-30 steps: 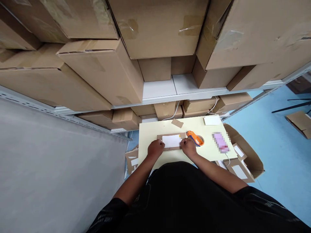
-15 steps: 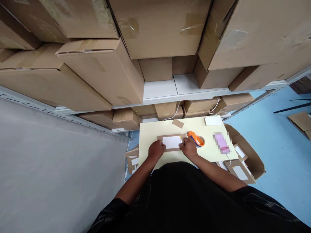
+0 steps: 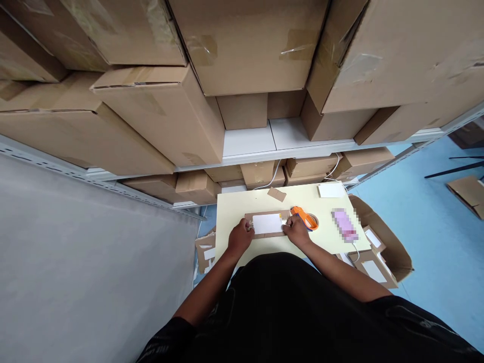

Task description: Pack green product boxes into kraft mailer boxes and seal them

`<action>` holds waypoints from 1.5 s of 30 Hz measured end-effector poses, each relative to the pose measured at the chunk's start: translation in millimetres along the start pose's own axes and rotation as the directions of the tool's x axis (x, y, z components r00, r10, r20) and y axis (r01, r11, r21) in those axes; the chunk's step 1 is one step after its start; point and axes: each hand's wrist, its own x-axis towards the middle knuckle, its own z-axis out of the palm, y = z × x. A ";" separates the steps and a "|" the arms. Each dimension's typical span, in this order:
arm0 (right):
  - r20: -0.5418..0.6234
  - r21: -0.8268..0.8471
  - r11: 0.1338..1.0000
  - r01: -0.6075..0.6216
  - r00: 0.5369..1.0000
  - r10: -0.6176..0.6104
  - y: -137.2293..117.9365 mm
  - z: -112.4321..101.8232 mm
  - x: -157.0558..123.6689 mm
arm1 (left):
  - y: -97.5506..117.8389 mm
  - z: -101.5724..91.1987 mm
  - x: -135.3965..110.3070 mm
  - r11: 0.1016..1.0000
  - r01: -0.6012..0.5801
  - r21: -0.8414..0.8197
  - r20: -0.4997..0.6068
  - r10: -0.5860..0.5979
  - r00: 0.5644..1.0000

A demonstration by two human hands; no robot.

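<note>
A flat cardboard parcel [image 3: 266, 235] lies on the pale yellow table, with a white label [image 3: 266, 224] on its top face. My left hand [image 3: 241, 238] is closed at the parcel's left end, its fingertips pinching shiny clear material that looks like tape. At the right end my right hand [image 3: 297, 232] is closed too, pinching a similar shiny clear bit beside the label. The fingers partly hide what they grip. An orange tape dispenser [image 3: 302, 216] with a roll rests just beyond my right hand.
On the table [image 3: 234, 204] lie a cardboard scrap [image 3: 277, 194], a white stack [image 3: 331, 190] and a blurred pink item [image 3: 344, 225]. Boxed shelves [image 3: 245, 160] stand behind. An open carton [image 3: 399, 247] with labelled parcels is at right, a grey wall [image 3: 94, 262] at left.
My left hand has shifted slightly left, and my right hand slightly right and down. More shiny clear material shows at both ends of the label. The parcel stays in place.
</note>
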 end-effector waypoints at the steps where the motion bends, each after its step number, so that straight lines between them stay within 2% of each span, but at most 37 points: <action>1: -0.003 0.040 0.999 0.005 1.000 -0.004 1.9 -2.3 -0.1 | -2.2 -0.2 -1.9 1.000 -0.001 -0.031 -0.013 0.000 1.000; 6: -0.002 0.193 0.978 -0.084 0.996 0.086 15.4 -16.3 -3.0 | -17.0 1.9 -6.4 0.967 -0.045 -0.250 -0.142 0.009 0.990; 9: 0.050 0.247 0.953 -0.174 0.985 0.166 23.9 -21.9 -5.9 | -30.6 9.1 -2.4 0.897 -0.072 -0.437 -0.190 -0.013 0.982; 12: 0.128 0.273 0.923 -0.272 0.961 0.245 28.6 -22.5 -9.2 | -44.8 21.1 1.0 0.771 0.000 -0.637 -0.110 -0.091 0.990; 14: 0.185 0.295 0.913 -0.283 0.954 0.236 29.4 -21.0 -11.0 | -51.8 29.3 0.0 0.701 0.080 -0.709 -0.011 -0.124 0.992; 17: 0.243 0.327 0.915 -0.239 0.956 0.163 30.5 -19.1 -11.3 | -57.0 37.9 -5.4 0.679 0.127 -0.723 0.094 -0.086 0.992; 21: 0.282 0.308 0.921 -0.237 0.948 0.149 38.5 -18.4 -7.1 | -61.1 40.5 -9.9 0.684 0.076 -0.725 0.103 -0.001 0.995; 27: 0.379 0.305 0.919 -0.249 0.917 0.122 54.3 -15.7 -4.0 | -73.1 40.4 -7.5 0.691 0.088 -0.717 0.172 0.053 0.984; 38: 0.408 0.318 0.905 -0.284 0.902 0.140 58.5 -16.6 2.4 | -81.4 40.9 -5.2 0.657 0.111 -0.746 0.215 0.080 0.973; 45: 0.345 0.437 0.814 -0.382 0.907 0.240 49.4 -6.8 -9.1 | -81.3 38.0 -6.4 0.612 0.148 -0.777 0.227 0.053 0.972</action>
